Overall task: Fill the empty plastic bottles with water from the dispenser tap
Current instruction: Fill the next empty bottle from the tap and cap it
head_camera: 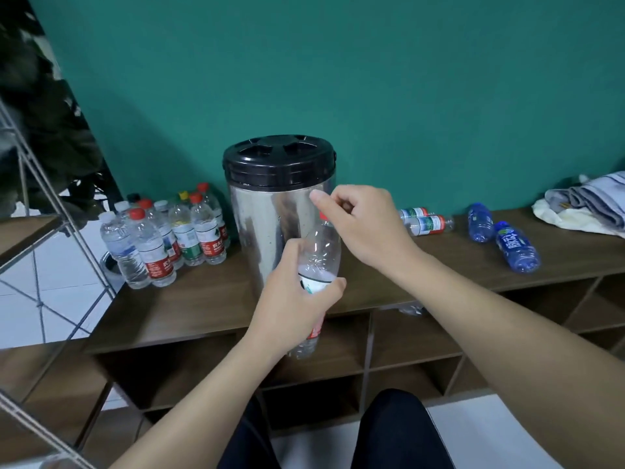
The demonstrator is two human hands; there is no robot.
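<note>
My left hand (299, 299) grips a clear plastic bottle (321, 252) by its middle, held upright in front of the steel water dispenser (270, 214) with the black lid. My right hand (358, 225) curls over the bottle's top, fingers round its red cap (323, 216). The bottle looks empty. The dispenser's tap is hidden behind my hands and the bottle.
Several capped bottles (162, 238) holding water stand grouped at the left of the wooden shelf top (203, 299). Two clear bottles (426, 221) and two blue bottles (500, 235) lie on their sides at the right. Folded cloths (588, 204) sit far right. Open cubbies lie below.
</note>
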